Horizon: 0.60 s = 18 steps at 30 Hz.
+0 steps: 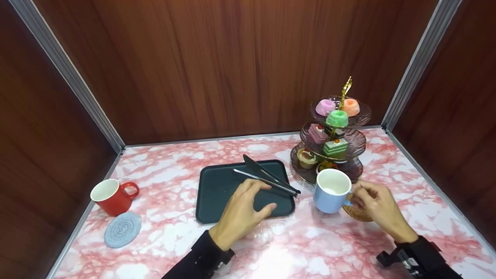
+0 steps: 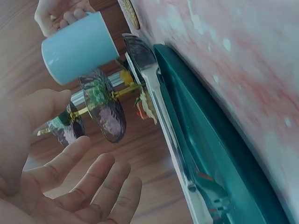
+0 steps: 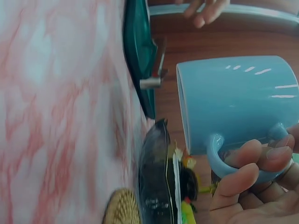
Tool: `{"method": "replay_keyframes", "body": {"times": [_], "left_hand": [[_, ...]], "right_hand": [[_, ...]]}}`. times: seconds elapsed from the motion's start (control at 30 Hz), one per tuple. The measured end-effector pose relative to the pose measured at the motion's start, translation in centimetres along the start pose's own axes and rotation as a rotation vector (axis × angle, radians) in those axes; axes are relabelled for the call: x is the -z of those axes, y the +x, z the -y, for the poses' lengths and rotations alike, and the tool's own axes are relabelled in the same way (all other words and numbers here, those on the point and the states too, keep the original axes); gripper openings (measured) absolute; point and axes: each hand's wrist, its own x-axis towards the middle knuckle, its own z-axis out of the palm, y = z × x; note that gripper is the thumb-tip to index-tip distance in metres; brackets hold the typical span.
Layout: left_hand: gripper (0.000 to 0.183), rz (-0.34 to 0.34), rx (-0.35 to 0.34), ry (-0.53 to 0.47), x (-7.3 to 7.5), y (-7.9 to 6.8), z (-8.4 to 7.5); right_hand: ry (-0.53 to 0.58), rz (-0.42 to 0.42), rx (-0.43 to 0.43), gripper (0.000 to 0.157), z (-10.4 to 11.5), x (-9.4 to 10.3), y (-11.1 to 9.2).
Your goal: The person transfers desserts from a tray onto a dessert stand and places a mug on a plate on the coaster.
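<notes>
A light blue mug (image 1: pixel 328 195) with a white inside hangs above the table, in front of the tiered stand. My right hand (image 1: pixel 378 207) grips it by the handle; in the right wrist view the fingers curl through the mug's handle (image 3: pixel 216 156). Below and beside the mug lies a round woven coaster (image 1: pixel 358 211), partly hidden by the hand. My left hand (image 1: pixel 242 211) hovers at the near edge of a dark green tray (image 1: pixel 215 193), thumb and fingers spread apart and holding nothing. Across the tray's right side lie tongs (image 1: pixel 267 180) with a black end.
A three-tier stand (image 1: pixel 358 143) with small cakes and tarts rises at the back right, close behind the mug. At the far left are a red mug (image 1: pixel 116 199) and a grey-blue round coaster (image 1: pixel 123 229). Wooden panels (image 1: pixel 232 69) enclose the marbled table.
</notes>
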Motion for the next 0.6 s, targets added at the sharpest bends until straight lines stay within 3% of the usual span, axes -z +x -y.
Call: {"method": "replay_keyframes", "body": {"times": [0.2, 0.6], "left_hand": [[0.042, -0.037, 0.040, 0.022, 1.3, -0.6, 1.4], [0.040, -0.064, 0.121, 0.068, 3.8, -1.9, 4.7]], "right_hand": [[0.042, 0.025, -0.063, 0.032, -0.6, 1.3, -0.2], [-0.028, -0.014, -0.107, 0.037, -1.8, 3.3, -0.1]]}}
